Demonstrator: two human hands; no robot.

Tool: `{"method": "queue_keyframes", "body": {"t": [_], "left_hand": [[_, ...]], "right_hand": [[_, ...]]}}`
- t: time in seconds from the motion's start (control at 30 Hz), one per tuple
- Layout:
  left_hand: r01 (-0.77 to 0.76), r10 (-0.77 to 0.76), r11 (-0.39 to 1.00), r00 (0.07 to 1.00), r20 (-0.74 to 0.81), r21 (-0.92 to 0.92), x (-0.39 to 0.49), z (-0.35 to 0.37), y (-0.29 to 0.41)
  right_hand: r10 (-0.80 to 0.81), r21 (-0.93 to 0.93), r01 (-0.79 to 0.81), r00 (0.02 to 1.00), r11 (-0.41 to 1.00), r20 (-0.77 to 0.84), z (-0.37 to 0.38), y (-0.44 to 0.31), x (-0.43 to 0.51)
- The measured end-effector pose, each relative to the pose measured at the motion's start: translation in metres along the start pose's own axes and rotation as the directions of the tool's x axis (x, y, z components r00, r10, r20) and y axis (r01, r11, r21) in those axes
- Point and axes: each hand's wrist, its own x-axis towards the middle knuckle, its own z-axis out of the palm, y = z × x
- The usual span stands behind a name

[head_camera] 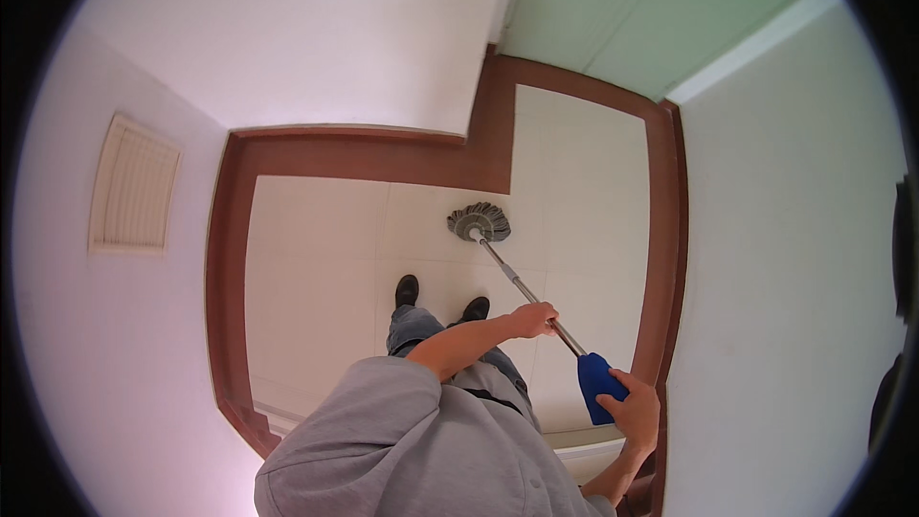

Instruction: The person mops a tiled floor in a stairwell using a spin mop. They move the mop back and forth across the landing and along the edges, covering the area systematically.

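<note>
A mop with a grey string head rests on the tiled floor ahead of my feet. Its metal pole slants from the head up toward my right side, with a collar partway along it. My left hand is wrapped around the bare pole at mid-length. Higher up, my right hand grips a blue piece at the pole's upper end, thumb and fingers around its edge. Whether that piece is a cloth or a plastic handle cannot be told.
White walls and a reddish-brown floor border enclose the cream floor. A wall corner juts in at top centre. Pale green doors stand at the far right, and a louvred vent is on the left wall. Black shoes are below me.
</note>
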Motion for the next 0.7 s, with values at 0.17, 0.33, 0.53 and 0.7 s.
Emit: {"method": "queue_keyframes", "body": {"t": [0.17,0.33,0.53,0.7], "left_hand": [[0.042,-0.046,0.999,0.975,-0.218,-0.023,-0.016,-0.013,0.011],[0.145,-0.160,0.987,0.931,-0.327,-0.072,-0.013,-0.022,0.059],[0.281,-0.273,0.958,0.851,-0.448,-0.051,0.031,-0.006,0.103],[0.381,-0.345,0.924,0.781,-0.520,-0.040,0.044,0.007,0.139]], "right_hand": [[-0.056,-0.050,0.062,0.992,0.997,0.111,-0.015,0.000,0.030],[-0.217,-0.050,0.230,0.958,0.972,0.189,-0.069,0.010,0.056],[-0.299,-0.084,0.334,0.912,0.939,0.282,-0.125,0.052,0.099],[-0.433,-0.182,0.505,0.841,0.844,0.323,-0.158,0.078,0.112]]}}
